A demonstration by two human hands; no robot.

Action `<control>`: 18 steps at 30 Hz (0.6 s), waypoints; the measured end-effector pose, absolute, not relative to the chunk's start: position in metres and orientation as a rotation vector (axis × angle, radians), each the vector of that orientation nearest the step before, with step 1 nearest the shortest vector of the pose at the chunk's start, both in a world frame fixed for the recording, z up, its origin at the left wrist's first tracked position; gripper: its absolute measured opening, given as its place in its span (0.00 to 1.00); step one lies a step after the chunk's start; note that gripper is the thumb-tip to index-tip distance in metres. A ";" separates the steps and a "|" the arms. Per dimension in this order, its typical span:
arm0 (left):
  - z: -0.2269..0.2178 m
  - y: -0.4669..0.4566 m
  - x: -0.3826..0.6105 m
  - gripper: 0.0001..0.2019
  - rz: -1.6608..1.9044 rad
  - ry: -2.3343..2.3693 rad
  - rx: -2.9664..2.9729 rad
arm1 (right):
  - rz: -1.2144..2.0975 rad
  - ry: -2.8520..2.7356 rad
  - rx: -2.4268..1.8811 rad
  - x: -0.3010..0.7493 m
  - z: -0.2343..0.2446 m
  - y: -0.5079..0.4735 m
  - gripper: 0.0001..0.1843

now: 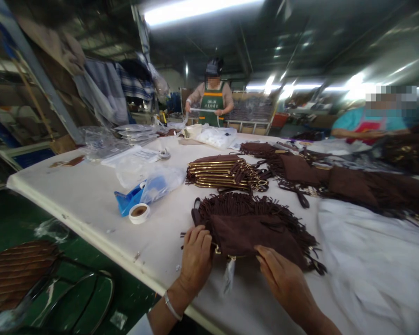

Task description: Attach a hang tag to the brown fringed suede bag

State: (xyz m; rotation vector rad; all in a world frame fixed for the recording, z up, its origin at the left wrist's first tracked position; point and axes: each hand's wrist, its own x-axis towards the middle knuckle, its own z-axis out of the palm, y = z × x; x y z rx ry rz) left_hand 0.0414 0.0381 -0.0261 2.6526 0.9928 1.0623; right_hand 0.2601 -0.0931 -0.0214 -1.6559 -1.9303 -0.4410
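Note:
A brown suede bag with long fringe (254, 225) lies on the white table (91, 204) right in front of me. My left hand (195, 258) rests on the bag's left end, fingers curled down over its edge by a small gold fitting. My right hand (282, 277) lies on the bag's lower edge with fingers stretched toward the left, touching the suede. A clear tag (229, 275) hangs from the bag between my hands.
A stack of gold-trimmed brown bags (223, 172) sits behind, more fringed bags (335, 179) to the right. White wrapping (377, 256) lies at right. A tape roll (139, 213) and blue plastic bag (150, 188) lie left. Two other people work at the far side. A chair (28, 279) stands at lower left.

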 end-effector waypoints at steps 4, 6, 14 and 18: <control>0.016 0.041 0.019 0.06 0.793 0.881 2.928 | -0.477 -1.887 -1.692 0.260 -0.029 -0.094 0.14; 0.032 0.036 0.001 0.07 0.630 0.888 3.065 | -0.495 -1.926 -1.716 0.257 -0.036 -0.095 0.14; -0.009 -0.004 -0.055 0.14 -0.051 1.239 2.956 | -0.420 -2.079 -1.815 0.248 -0.059 -0.095 0.18; -0.026 -0.021 -0.071 0.16 -0.070 1.207 2.839 | -0.237 -2.040 -1.921 0.239 -0.037 -0.103 0.22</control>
